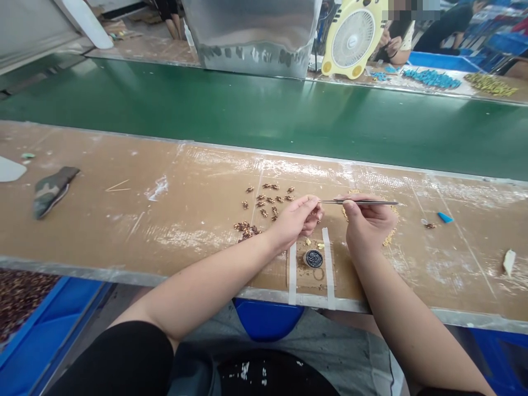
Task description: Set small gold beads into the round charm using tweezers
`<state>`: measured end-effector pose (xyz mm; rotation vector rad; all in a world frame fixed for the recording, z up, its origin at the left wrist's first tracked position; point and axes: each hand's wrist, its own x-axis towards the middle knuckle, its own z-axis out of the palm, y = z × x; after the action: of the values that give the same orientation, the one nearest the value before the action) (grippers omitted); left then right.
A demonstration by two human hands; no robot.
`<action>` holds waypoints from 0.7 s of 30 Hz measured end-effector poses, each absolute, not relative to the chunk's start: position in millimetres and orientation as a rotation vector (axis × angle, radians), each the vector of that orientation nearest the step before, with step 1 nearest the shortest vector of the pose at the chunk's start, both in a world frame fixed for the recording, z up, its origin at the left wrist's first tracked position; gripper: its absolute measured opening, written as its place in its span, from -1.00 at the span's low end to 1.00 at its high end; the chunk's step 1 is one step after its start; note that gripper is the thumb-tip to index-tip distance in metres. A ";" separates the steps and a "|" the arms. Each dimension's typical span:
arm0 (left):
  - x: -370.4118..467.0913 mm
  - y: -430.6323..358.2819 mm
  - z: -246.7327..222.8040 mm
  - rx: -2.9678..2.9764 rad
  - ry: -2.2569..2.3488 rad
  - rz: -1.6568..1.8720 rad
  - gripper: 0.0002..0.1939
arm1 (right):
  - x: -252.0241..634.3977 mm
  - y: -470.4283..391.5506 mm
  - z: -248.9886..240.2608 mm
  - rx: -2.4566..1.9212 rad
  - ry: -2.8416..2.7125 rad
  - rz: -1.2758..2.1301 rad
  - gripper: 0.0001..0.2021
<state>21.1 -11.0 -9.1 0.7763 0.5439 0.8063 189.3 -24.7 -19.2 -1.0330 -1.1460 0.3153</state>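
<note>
My right hand [369, 223] grips a pair of thin metal tweezers [377, 203], held level with the tips pointing left. Those tips meet the fingertips of my left hand [303, 217], which are pinched together; what they hold is too small to make out. Just left of that hand lie several small shiny brown pieces [274, 210], spread out, with a denser pile of brown pieces [247, 230] partly behind my forearm. Small gold pieces [388, 237] show around my right hand, which partly hides them. Below both hands stands a small round pot [314, 258] with dark contents.
White tape strips [330, 269] flank the pot. A green conveyor belt [173, 104] runs behind the brown worktop [198, 192]. Beyond it are a grey translucent bin [256, 38], a yellow fan [352, 38] and another person's hands [390, 44]. A camouflage-patterned item [53, 190] lies at left.
</note>
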 end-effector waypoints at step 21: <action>-8.1 3.7 14.3 1.218 0.761 1.199 -0.60 | 209.3 -8.1 -28.5 -0.949 -1.086 0.789 -0.51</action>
<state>-8.1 3.7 14.3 1.2181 0.7614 1.1992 209.3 -8.1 -28.5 -0.9493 -1.0855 0.7894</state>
